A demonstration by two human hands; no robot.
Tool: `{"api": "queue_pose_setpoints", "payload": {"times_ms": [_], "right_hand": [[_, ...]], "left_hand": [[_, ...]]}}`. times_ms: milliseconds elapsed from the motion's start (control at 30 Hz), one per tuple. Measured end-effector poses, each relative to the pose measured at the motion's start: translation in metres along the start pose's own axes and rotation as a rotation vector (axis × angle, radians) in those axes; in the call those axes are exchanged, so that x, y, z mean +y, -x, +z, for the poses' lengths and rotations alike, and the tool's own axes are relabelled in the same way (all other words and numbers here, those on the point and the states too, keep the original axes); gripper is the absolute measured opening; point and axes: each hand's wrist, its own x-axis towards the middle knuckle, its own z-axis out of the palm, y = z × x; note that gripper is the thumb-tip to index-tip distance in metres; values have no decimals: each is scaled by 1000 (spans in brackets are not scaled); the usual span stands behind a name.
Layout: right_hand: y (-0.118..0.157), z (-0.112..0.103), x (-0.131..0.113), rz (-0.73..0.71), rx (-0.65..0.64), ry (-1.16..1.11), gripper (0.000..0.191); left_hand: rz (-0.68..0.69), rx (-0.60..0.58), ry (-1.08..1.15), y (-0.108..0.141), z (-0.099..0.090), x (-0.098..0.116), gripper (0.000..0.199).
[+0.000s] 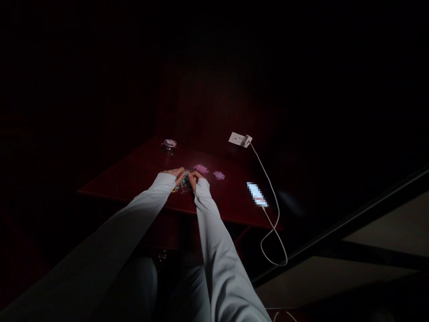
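Note:
My left hand (178,172) and my right hand (195,177) are close together over the dark red table, fingers bent inward in a pinch. Whatever is between the fingertips is too small and dim to make out. Below and between them lies a loose heap of small thin pieces (182,189), with green, white and yellow showing; my hands partly cover it. Just beyond my right hand is a pile of small pink pieces (201,169). Further right sits a smaller pile of lilac pieces (219,175). The kind of these pieces cannot be told.
A clear lidded jar (169,146) stands toward the back left of the table (134,172). On the right lies a lit phone (257,194). Its white cable (268,174) loops past the table edge and runs up to a plug in a white socket (237,139). The surroundings are very dark.

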Motion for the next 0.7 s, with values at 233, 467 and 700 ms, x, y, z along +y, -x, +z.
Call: {"api": "queue_pose_setpoints", "payload": {"times_ms": [233, 467, 700], "right_hand": [[-5, 5, 3, -13, 15, -43, 47], [1, -1, 1, -77, 15, -84, 38], [6, -4, -2, -104, 112, -118, 39]], "left_hand": [[18, -23, -83, 4, -7, 8, 29], [-12, -42, -87, 6, -15, 14, 28], [-95, -46, -29, 7, -27, 18, 25]]}}
